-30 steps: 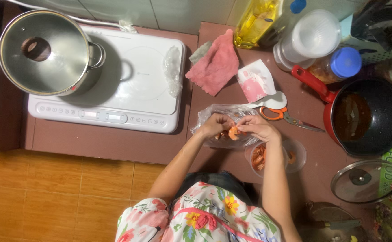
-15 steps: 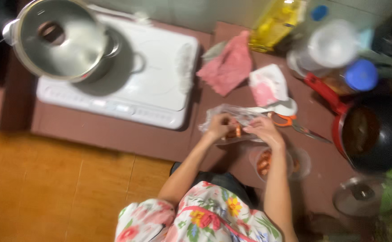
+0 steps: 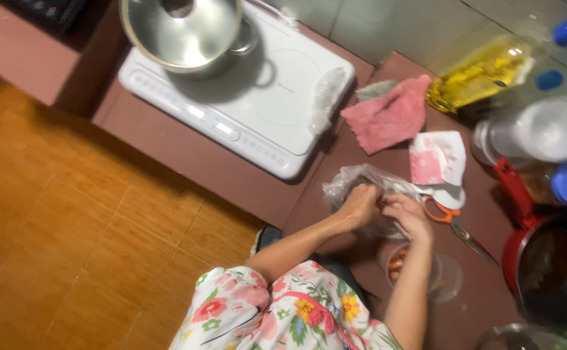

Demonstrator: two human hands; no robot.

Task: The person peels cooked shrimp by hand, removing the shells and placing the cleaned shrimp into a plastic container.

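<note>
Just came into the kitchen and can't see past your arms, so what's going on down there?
A person in a floral top works low at a dark red counter. Both hands, the left hand and the right hand, meet over a clear plastic bag, pinching something small and orange between the fingers; what it is cannot be told. A clear bowl with orange pieces sits just below. Orange-handled scissors lie alongside.

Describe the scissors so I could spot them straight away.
Start at the white cooktop and go right along the dark red counter to the hands working over a clear bag. The scissors lie just right of them, left of the red-handled pan. Only they have orange handles and metal blades.
</note>
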